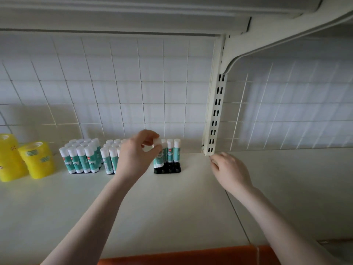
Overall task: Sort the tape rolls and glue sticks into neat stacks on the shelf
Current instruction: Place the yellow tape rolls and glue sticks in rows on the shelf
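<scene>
My left hand (139,150) pinches the white cap of a green-and-white glue stick (158,158) that stands at the front left of a black holder tray (168,169). Three more sticks (171,150) stand upright in the tray's back row. To the left, two full groups of glue sticks (81,156) (109,155) stand on the white shelf (152,207). Two stacks of yellow tape rolls (36,159) (8,157) stand at the far left. My right hand (228,167) rests on the shelf beside the upright post, fingers loosely curled, holding nothing that I can see.
A slotted metal upright (214,115) and its bracket divide this shelf bay from the one on the right. A wire grid backs the shelf. Another shelf hangs overhead. An orange strip (191,258) runs along the front edge.
</scene>
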